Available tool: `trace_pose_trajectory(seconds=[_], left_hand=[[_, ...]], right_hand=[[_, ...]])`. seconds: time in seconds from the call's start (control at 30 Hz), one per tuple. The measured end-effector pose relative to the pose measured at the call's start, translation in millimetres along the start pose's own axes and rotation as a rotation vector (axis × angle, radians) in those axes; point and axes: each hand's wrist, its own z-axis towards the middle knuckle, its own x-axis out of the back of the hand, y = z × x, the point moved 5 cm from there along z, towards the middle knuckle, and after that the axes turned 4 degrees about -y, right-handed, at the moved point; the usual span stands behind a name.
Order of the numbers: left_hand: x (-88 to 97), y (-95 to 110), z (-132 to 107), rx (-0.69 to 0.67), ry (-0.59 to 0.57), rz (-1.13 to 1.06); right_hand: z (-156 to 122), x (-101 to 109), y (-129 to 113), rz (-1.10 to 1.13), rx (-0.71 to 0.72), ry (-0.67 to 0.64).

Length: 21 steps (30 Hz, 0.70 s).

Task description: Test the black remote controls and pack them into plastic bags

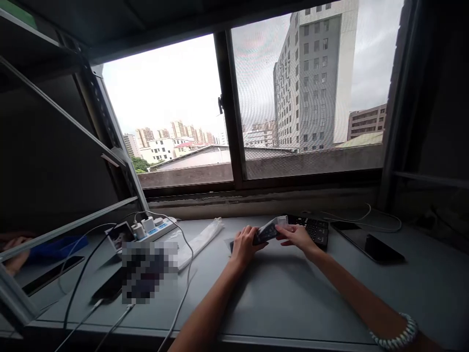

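My left hand (245, 243) is closed around the near end of a dark, flat item in a clear plastic sleeve (266, 231). My right hand (297, 236) pinches the sleeve's other end between thumb and fingers. Held just above the grey desk, the item is tilted, and its exact kind cannot be made out. Directly behind my right hand lies a black keyboard (318, 231), partly covered by that hand. Left of my left hand, a long crumpled clear plastic bag (203, 240) rests on the desk.
At right lies a black phone-like slab (377, 246) beside a white cable. Left are a white power strip (161, 230) with plugs, a dark phone (108, 286) and trailing cables. Past the metal frame (120, 161) are another person's hand (18, 254) and a blue tray (68, 247).
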Motion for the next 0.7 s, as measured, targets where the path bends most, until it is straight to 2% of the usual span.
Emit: trace_pose_trajectory(seconds=[0.13, 0.3, 0.37, 0.5, 0.7], left_hand=[[-2.0, -1.6, 0.3, 0.01, 0.001, -0.014], [-2.9, -2.9, -1.3, 0.005, 0.008, -0.03], [-4.2, -3.8, -2.3, 0.002, -0.005, -0.025], [-8.2, -8.8, -3.8, 0.016, -0.052, -0.006], [-14.5, -24.9, -5.2, 0.068, -0.129, -0.022]], right_hand=[[6.8, 7.5, 6.4, 0.064, 0.056, 0.08], [8.4, 17.2, 19.9, 0.157, 0.024, 0.19], [6.4, 17.9, 22.9, 0.171, -0.032, 0.163], [-0.5, 22.0, 22.1, 0.085, -0.125, 0.163], [-2.8, 32.6, 12.6, -0.044, -0.071, 0.202]])
